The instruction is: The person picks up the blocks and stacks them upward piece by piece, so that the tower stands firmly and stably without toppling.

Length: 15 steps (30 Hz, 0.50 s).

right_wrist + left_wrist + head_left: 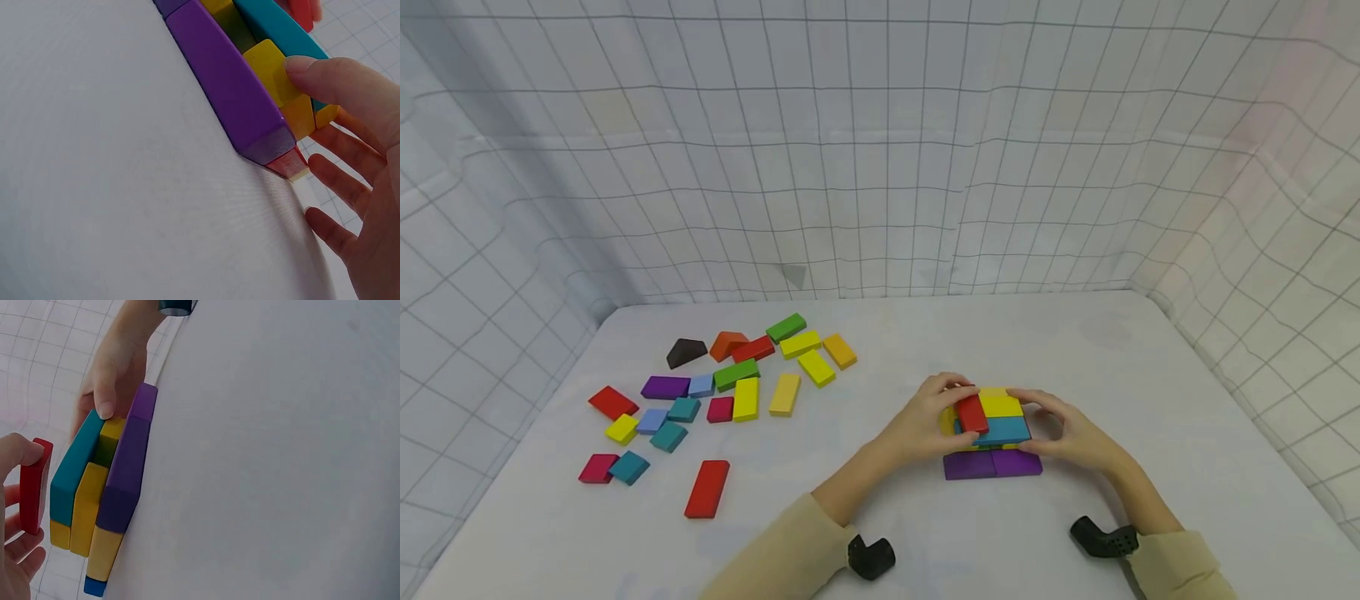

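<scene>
A: What could be spoiled?
B: The red block point(972, 414) is pinched by the fingers of the left hand point(917, 423), just above the stack point(1003, 431); if lowered tilted, the upper layer may be knocked.
A: And the right hand point(1078, 437)?
B: The stack's end is clamped by its fingers — that side is partly obstructed. Loose blocks point(746, 399) are scattered leftward on the table point(820, 517).

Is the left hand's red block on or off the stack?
Off: the left wrist view shows a gap between the red block and stack.
</scene>
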{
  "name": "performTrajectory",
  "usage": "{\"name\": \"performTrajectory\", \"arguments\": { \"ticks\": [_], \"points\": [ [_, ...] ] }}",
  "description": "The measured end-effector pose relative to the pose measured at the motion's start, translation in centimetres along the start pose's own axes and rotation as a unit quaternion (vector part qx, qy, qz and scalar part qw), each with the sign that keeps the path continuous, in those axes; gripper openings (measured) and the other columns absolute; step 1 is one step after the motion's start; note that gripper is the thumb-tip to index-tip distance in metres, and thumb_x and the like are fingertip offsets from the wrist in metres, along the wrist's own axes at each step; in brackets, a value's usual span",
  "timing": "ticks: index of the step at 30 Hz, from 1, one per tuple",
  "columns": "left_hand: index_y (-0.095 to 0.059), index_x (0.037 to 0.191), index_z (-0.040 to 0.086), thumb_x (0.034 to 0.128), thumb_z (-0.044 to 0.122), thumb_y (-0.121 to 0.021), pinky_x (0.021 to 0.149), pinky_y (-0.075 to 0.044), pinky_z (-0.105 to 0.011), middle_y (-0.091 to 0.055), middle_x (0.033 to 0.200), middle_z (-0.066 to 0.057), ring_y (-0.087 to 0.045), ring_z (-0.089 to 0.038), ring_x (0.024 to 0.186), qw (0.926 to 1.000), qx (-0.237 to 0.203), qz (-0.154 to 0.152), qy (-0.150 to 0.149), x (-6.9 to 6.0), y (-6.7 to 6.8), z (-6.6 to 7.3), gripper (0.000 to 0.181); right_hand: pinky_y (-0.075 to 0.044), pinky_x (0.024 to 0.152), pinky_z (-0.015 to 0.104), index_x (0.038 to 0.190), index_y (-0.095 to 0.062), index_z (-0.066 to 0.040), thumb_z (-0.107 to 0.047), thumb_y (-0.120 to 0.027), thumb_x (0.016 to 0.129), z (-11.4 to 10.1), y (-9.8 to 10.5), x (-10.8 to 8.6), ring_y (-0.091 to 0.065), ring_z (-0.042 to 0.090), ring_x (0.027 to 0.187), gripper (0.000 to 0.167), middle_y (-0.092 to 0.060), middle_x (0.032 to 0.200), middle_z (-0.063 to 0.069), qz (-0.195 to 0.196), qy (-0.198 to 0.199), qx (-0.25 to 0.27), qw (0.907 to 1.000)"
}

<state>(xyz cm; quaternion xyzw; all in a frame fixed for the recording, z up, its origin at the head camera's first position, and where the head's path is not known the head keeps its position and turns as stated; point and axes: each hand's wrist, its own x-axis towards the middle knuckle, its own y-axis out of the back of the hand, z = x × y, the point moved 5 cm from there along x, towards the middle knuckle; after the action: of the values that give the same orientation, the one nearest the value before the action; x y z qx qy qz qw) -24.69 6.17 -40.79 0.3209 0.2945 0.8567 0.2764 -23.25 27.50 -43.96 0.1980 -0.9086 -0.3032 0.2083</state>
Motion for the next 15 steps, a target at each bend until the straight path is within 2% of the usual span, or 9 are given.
{"name": "performTrajectory", "arguments": {
  "ticks": [5,15],
  "points": [
    [-0.055,0.125,0.007,0.0792,0.024,-0.069,0.092,-0.042,-0.022,-0.045,0.126,-0.006,-0.04,-0.018,0.112,0.9998,0.009,-0.018,0.01,0.56,-0.89,0.27,0.051,-0.038,0.094,0.021,0.132,-0.045,-0.008,-0.009,-0.072,0.077,-0.06,-0.07,0.05,-0.039,0.001,0.116,0.061,-0.046,0.133,0.012,0.0,-0.004,0.002,1.0],
    [-0.054,0.126,0.009,0.0796,0.025,-0.068,0.092,-0.042,-0.023,-0.044,0.128,-0.005,-0.041,-0.019,0.114,0.999,0.018,-0.039,0.014,0.44,-1.23,0.12,0.051,-0.037,0.094,0.019,0.132,-0.046,-0.007,-0.009,-0.072,0.077,-0.01,-0.03,-0.06,-0.041,0.003,0.114,0.061,-0.046,0.133,0.014,0.003,-0.005,-0.001,1.0]
  ]
}}
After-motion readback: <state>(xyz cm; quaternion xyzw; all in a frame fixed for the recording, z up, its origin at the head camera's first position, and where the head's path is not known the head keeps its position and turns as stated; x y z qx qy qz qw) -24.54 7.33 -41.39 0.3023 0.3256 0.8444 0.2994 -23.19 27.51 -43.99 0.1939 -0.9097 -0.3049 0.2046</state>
